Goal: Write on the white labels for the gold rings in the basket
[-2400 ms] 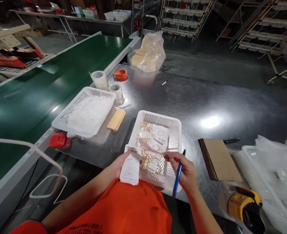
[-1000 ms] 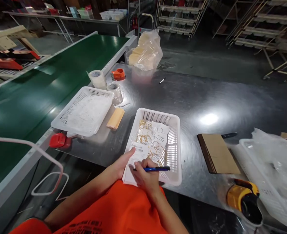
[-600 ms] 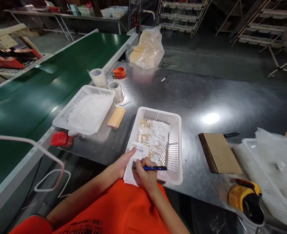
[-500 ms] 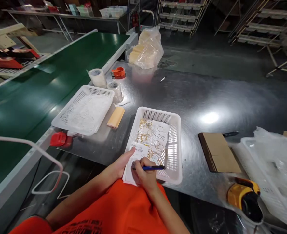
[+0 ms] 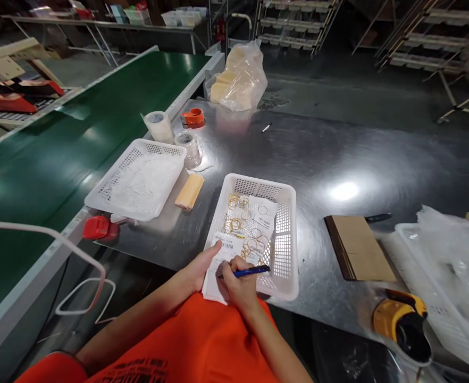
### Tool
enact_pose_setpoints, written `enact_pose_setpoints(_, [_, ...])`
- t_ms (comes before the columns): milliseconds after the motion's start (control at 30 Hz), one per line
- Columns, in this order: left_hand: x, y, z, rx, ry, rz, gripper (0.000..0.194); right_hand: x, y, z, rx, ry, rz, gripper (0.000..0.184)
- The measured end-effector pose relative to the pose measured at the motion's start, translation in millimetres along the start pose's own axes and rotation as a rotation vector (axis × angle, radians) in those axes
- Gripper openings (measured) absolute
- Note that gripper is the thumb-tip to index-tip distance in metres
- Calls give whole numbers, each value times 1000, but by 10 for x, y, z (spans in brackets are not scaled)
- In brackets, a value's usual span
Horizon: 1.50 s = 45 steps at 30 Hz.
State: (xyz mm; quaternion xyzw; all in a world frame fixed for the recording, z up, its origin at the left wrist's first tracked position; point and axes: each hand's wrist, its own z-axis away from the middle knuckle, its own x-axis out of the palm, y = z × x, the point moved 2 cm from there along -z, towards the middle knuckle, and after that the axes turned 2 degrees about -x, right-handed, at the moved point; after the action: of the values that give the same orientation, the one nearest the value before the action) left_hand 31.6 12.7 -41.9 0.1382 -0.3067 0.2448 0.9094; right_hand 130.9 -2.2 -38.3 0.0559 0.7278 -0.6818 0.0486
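My left hand [image 5: 200,268] grips a stack of white paper slips [image 5: 214,284] by its left edge, thumb on top; a barcode shows near the upper end. In my right hand [image 5: 238,282] is a blue pen [image 5: 252,271], its tip end down at the paper and its other end pointing right. Both hands are over the near left part of a white plastic basket [image 5: 292,213]. Inside that basket lie several gold-coloured rings [image 5: 234,224] and white labels [image 5: 265,211]. What is written on the slips is too small to read.
Left of the basket are a yellowish folded packet [image 5: 190,191], another white basket [image 5: 139,215], tape rolls [image 5: 158,126] and a red tape dispenser [image 5: 100,227]. Flat cardboard [image 5: 360,250] and a yellow-black tool [image 5: 398,322] lie right. A green conveyor [image 5: 110,117] borders the metal table [image 5: 290,159].
The pen has tilted slightly, its free end now a little higher. Both hands stay at the slips, and the rest of the scene looks the same apart from a tiny view shift.
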Motion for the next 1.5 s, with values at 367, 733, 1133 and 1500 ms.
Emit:
enact_pose_setpoints(367, [50,13,43,-18,32,14,54,21,38,-4,44,-15,-68,36])
enact_pose_setpoints(733, [33,3,23,-7,19,19,51,0,7,-14,25,1,-24,35])
enact_pose_setpoints(1133, [-90,-5,-52,-15,29,3,52,0,57,6,45,-38,-44,36])
enact_pose_setpoints(1500, [-290,35,-130,-5,-14,51,55,-295,430,-112,165,213,66,22])
